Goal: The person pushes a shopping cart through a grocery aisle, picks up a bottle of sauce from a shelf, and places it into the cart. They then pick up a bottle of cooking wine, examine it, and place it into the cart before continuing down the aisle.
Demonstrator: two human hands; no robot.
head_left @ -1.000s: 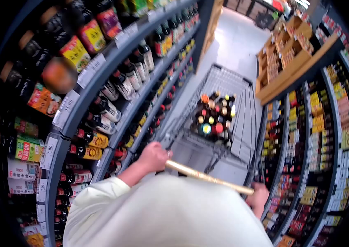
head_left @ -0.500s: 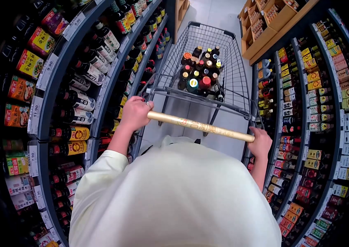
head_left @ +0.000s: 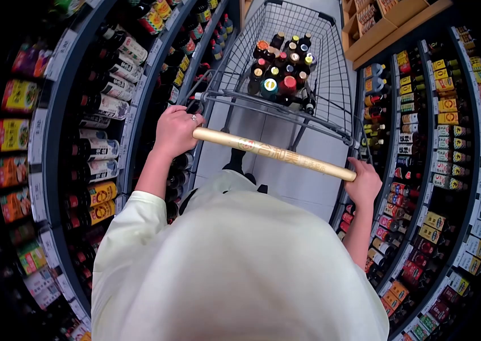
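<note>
A wire shopping cart [head_left: 331, 91] stands in front of me, with several dark bottles [head_left: 283, 71] with coloured caps upright in it. Its pale yellow handle bar [head_left: 274, 153] slants down to the right. My left hand [head_left: 178, 132] is closed round the left end of the bar, a ring on one finger. At the right end, my right hand [head_left: 364, 182] is wrapped round the bar, its thumb lying along the end. The lower fingers of both hands are hidden.
Shelves of bottles with price labels rise close on the left [head_left: 50, 113] and on the right [head_left: 391, 187]. A wooden display rack [head_left: 379, 40] stands at the upper right. Grey floor tiles [head_left: 300, 196] show beneath the cart.
The cart and its bottles sit higher in the view, and the handle bar has shifted slightly up and left with both hands still on it. A dark shoe now shows below the bar.
</note>
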